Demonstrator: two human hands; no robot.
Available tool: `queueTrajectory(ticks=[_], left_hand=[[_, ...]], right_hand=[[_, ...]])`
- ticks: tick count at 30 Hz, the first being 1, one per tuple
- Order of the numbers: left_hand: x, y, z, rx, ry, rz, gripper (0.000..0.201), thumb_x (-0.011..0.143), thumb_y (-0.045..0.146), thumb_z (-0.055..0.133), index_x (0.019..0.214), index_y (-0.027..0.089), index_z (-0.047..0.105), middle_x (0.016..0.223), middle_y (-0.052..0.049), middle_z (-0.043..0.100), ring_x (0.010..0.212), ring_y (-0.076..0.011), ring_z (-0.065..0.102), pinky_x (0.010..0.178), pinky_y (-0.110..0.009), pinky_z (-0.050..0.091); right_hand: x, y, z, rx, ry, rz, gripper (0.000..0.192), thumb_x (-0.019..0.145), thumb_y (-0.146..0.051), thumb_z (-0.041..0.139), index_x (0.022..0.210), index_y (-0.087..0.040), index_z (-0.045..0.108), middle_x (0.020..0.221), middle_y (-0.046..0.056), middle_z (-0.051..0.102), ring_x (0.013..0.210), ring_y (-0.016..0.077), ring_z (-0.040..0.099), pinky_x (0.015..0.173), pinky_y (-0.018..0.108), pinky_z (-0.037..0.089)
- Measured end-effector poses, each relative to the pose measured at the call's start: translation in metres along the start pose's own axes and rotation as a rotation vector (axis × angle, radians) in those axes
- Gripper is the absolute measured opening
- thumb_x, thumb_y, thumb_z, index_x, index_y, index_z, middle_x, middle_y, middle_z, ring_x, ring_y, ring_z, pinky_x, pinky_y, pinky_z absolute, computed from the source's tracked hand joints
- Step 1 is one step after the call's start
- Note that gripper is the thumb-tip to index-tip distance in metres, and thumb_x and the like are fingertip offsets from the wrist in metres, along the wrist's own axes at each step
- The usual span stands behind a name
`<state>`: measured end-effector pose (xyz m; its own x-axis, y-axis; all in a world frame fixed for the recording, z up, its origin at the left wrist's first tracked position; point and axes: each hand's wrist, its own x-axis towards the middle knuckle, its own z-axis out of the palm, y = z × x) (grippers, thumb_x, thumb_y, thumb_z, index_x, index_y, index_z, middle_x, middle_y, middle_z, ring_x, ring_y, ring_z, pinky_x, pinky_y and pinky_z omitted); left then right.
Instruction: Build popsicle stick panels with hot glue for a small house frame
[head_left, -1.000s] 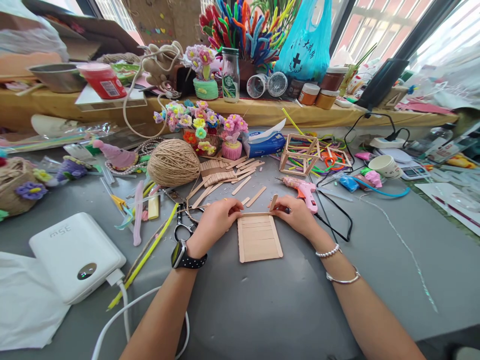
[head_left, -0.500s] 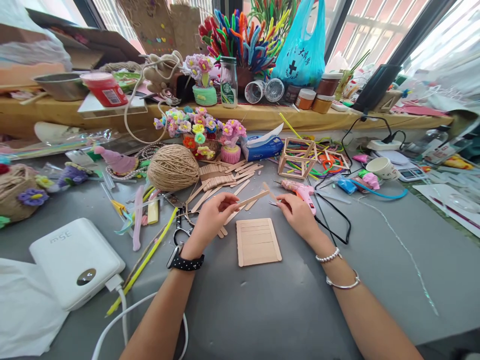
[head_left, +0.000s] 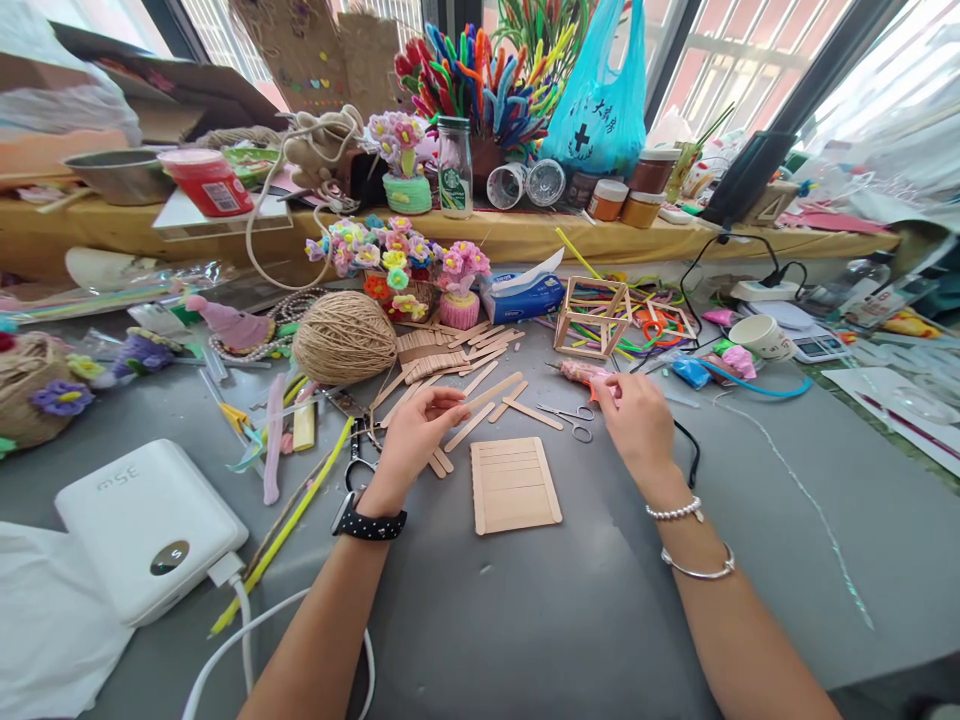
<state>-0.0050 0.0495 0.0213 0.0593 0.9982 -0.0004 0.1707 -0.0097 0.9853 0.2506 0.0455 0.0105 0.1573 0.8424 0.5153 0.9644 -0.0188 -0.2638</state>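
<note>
My left hand (head_left: pixel 420 440) pinches one end of a wooden craft stick (head_left: pixel 496 391), which points up and to the right above the table. My right hand (head_left: pixel 637 425) is closed around the handle of a pink hot glue gun (head_left: pixel 581 371); the handle is mostly hidden by the fingers. Between the hands, nearer to me, lies a square panel of craft sticks (head_left: pixel 516 485) with a stick along each side edge. A loose craft stick (head_left: pixel 534 413) and small metal scissors (head_left: pixel 574 418) rest just beyond the panel.
Behind my left hand sit a ball of twine (head_left: pixel 345 337) and a pile of craft sticks (head_left: pixel 435 360). A stick-built cube frame (head_left: pixel 592 318) stands behind the glue gun. At left are a white power bank (head_left: pixel 154 530) with its cable and black-handled scissors (head_left: pixel 360 465).
My right hand has let go of its craft stick, which now lies on the table, and has moved right onto the glue gun. The left hand keeps its stick.
</note>
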Motion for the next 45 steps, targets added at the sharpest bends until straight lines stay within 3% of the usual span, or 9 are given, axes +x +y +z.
queueTrajectory(ticks=[4, 9, 14, 19, 26, 38, 45], left_hand=[[0.0, 0.0, 0.001, -0.008, 0.006, -0.032, 0.024, 0.063, 0.03, 0.066, 0.081, 0.015, 0.059, 0.073, -0.003, 0.064, 0.072, -0.0173, 0.063, 0.067, -0.028, 0.048], [-0.001, 0.003, 0.002, -0.002, 0.001, -0.042, 0.024, 0.063, 0.028, 0.066, 0.083, 0.015, 0.059, 0.076, -0.003, 0.064, 0.074, -0.0174, 0.063, 0.067, -0.027, 0.047], [-0.001, 0.002, 0.002, 0.013, -0.009, -0.035, 0.025, 0.063, 0.03, 0.065, 0.083, 0.016, 0.059, 0.076, -0.003, 0.064, 0.074, -0.018, 0.063, 0.067, -0.028, 0.047], [-0.002, 0.002, 0.003, 0.051, -0.002, -0.009, 0.025, 0.062, 0.031, 0.066, 0.081, 0.016, 0.059, 0.075, -0.002, 0.063, 0.074, -0.0177, 0.062, 0.069, -0.029, 0.047], [-0.002, 0.007, 0.003, 0.115, 0.024, 0.014, 0.026, 0.057, 0.032, 0.068, 0.076, 0.016, 0.061, 0.068, -0.001, 0.064, 0.069, -0.018, 0.061, 0.067, -0.03, 0.047], [-0.002, 0.004, 0.003, 0.009, 0.022, -0.061, 0.028, 0.057, 0.031, 0.069, 0.078, 0.016, 0.059, 0.069, -0.002, 0.064, 0.069, -0.0186, 0.062, 0.063, -0.03, 0.048], [-0.001, 0.002, 0.005, -0.137, 0.049, -0.067, 0.03, 0.057, 0.035, 0.069, 0.075, 0.016, 0.054, 0.069, 0.0, 0.062, 0.07, -0.0156, 0.061, 0.065, -0.027, 0.048]], right_hand=[[0.001, 0.009, 0.004, -0.156, -0.118, 0.094, 0.043, 0.078, -0.051, 0.044, 0.085, -0.01, 0.055, 0.079, 0.016, 0.057, 0.076, 0.0276, 0.051, 0.064, 0.035, 0.037], [0.0, 0.008, 0.013, -0.148, -0.228, 0.188, 0.051, 0.073, -0.055, 0.05, 0.09, -0.006, 0.052, 0.086, 0.021, 0.057, 0.082, 0.032, 0.054, 0.065, 0.037, 0.039], [0.001, 0.007, 0.018, -0.112, -0.211, 0.233, 0.037, 0.074, -0.042, 0.051, 0.091, -0.008, 0.051, 0.085, 0.019, 0.057, 0.081, 0.0301, 0.056, 0.065, 0.036, 0.04], [0.004, 0.009, 0.019, -0.077, -0.175, 0.268, 0.035, 0.074, -0.037, 0.047, 0.092, -0.007, 0.051, 0.084, 0.019, 0.058, 0.077, 0.0294, 0.056, 0.063, 0.035, 0.041], [0.007, 0.011, 0.008, 0.003, -0.077, 0.287, 0.036, 0.074, -0.037, 0.045, 0.096, -0.009, 0.051, 0.088, 0.016, 0.058, 0.082, 0.0271, 0.053, 0.068, 0.034, 0.04], [0.009, 0.01, -0.005, 0.111, 0.073, 0.244, 0.047, 0.069, -0.051, 0.049, 0.092, -0.01, 0.052, 0.085, 0.015, 0.057, 0.081, 0.0271, 0.051, 0.07, 0.037, 0.04], [0.009, 0.007, -0.009, 0.226, 0.035, 0.309, 0.051, 0.065, -0.056, 0.052, 0.091, -0.012, 0.052, 0.084, 0.013, 0.059, 0.076, 0.0256, 0.053, 0.067, 0.036, 0.04]])
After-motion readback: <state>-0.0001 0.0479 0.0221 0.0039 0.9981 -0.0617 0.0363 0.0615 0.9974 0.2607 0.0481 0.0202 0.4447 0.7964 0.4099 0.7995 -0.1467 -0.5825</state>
